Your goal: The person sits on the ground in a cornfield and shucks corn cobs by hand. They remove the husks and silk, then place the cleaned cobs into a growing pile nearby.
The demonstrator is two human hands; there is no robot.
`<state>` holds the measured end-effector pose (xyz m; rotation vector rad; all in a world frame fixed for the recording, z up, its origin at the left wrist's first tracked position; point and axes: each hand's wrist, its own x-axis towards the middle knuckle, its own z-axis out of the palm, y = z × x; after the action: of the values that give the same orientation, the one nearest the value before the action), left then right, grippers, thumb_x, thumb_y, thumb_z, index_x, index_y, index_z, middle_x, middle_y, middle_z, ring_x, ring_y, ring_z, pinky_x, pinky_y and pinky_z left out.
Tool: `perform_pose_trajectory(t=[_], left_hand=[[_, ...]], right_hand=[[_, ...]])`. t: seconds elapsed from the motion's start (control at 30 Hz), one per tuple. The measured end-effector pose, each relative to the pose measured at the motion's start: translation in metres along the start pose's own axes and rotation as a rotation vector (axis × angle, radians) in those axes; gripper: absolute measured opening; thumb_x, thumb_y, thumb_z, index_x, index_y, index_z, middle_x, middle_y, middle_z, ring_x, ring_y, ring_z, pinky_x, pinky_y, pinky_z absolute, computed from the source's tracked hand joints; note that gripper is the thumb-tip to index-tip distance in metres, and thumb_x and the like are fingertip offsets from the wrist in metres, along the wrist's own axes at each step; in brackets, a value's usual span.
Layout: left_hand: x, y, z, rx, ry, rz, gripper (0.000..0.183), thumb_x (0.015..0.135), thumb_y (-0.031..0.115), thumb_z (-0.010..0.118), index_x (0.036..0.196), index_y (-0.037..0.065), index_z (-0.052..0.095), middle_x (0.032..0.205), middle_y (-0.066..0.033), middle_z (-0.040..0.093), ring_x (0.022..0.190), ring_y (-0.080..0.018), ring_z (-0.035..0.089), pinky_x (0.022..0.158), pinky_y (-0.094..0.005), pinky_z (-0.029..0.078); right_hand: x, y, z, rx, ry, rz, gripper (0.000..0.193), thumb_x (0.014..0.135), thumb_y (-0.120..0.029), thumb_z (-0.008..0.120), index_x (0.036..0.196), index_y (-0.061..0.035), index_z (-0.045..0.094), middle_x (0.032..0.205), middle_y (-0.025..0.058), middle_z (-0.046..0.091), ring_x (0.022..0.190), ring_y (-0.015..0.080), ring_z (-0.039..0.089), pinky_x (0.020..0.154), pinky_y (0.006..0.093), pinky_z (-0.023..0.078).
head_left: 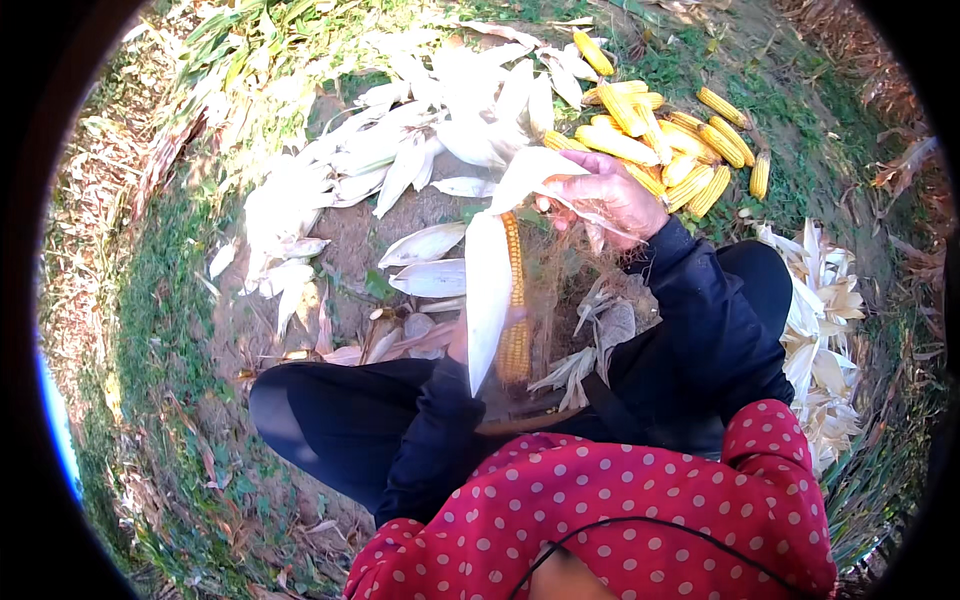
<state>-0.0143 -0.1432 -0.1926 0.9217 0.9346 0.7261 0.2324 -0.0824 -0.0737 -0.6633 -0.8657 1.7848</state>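
Note:
Upright in front of my lap is an ear of corn (pixel 515 270), its yellow kernels bare along the right side. A long pale husk (pixel 487 280) hangs down its left side. My right hand (pixel 612 195) is closed at the upper end, pinching the folded-over husk and strands of brown silk. My left hand (pixel 457 342) is mostly hidden behind the hanging husk; a blurred part of it seems to cross the lower cob, gripping it. Beyond my right hand lies a pile of husked yellow ears (pixel 690 145).
A broad heap of unhusked pale ears (pixel 390 140) spreads over the ground ahead and left. Two more pale ears (pixel 430 278) lie just left of the work. Stripped husks (pixel 820 340) are piled by my right knee. Dry husk scraps (pixel 600 335) lie between my legs.

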Motion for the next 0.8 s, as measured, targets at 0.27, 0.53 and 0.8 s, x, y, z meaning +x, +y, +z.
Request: perform_pose_trajectory(t=[0.27, 0.53, 0.8], left_hand=[[-0.018, 0.061, 0.037, -0.554, -0.029, -0.12, 0.044, 0.079, 0.017, 0.063, 0.116, 0.002, 0.045, 0.083, -0.0082, 0.054, 0.064, -0.0193, 0.055, 0.056, -0.0305, 0.048], [-0.018, 0.029, 0.023, -0.183, -0.152, -0.184, 0.052, 0.074, 0.014, 0.068, 0.118, 0.001, 0.043, 0.09, -0.0093, 0.056, 0.07, -0.0203, 0.061, 0.058, -0.0309, 0.053], [-0.012, 0.027, 0.035, -0.004, -0.229, -0.124, 0.054, 0.066, 0.007, 0.072, 0.113, -0.001, 0.048, 0.094, -0.0052, 0.058, 0.082, -0.0143, 0.058, 0.072, -0.0283, 0.049]], right_hand=[[0.005, 0.043, -0.014, -0.266, 0.001, -0.153, 0.065, 0.082, -0.027, 0.064, 0.135, -0.0032, 0.036, 0.133, 0.0141, 0.045, 0.125, 0.0236, 0.041, 0.102, 0.0424, 0.035], [0.014, 0.059, 0.005, -1.342, -0.187, -0.498, 0.062, 0.072, -0.015, 0.073, 0.127, -0.0079, 0.046, 0.124, 0.0129, 0.053, 0.116, 0.0257, 0.05, 0.096, 0.0348, 0.041], [0.019, 0.067, 0.002, -0.178, 0.184, -0.125, 0.016, 0.095, -0.019, 0.048, 0.096, -0.0035, 0.051, 0.072, 0.0041, 0.055, 0.07, 0.0164, 0.058, 0.072, 0.0327, 0.05]])
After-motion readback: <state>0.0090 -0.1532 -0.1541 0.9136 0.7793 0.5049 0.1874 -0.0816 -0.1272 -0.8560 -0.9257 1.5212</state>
